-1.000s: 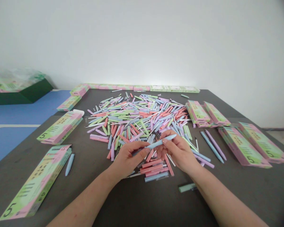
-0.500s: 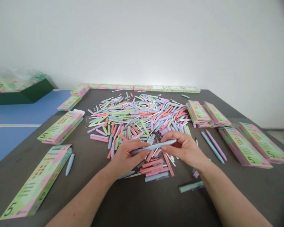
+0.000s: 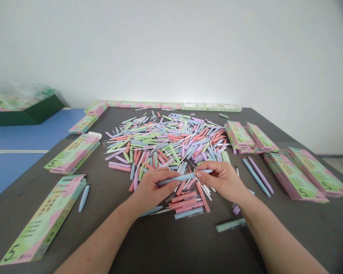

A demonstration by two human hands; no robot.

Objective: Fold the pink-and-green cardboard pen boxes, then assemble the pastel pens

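Observation:
A light blue pen (image 3: 185, 177) is held level between both hands above the near side of the pile. My left hand (image 3: 153, 188) is closed on its left end, thumb below and fingers above. My right hand (image 3: 218, 179) pinches the pointed right part between thumb and fingertips. Under the hands lie several coral pen barrels (image 3: 185, 201) and a blue barrel (image 3: 188, 213). A heap of pastel pen parts and white refills (image 3: 165, 140) spreads behind. By my right forearm is a green pen part (image 3: 230, 225).
Patterned pen boxes (image 3: 42, 220) stand at the left, with a blue barrel (image 3: 84, 198) beside one. More boxes (image 3: 298, 177) lie at the right, near a blue pen (image 3: 256, 177) and a purple pen (image 3: 261, 175). A dark green tray (image 3: 42, 110) sits far left.
My right hand's fingers have shifted slightly along the pen and now cover more of its pointed end. My left hand keeps its hold.

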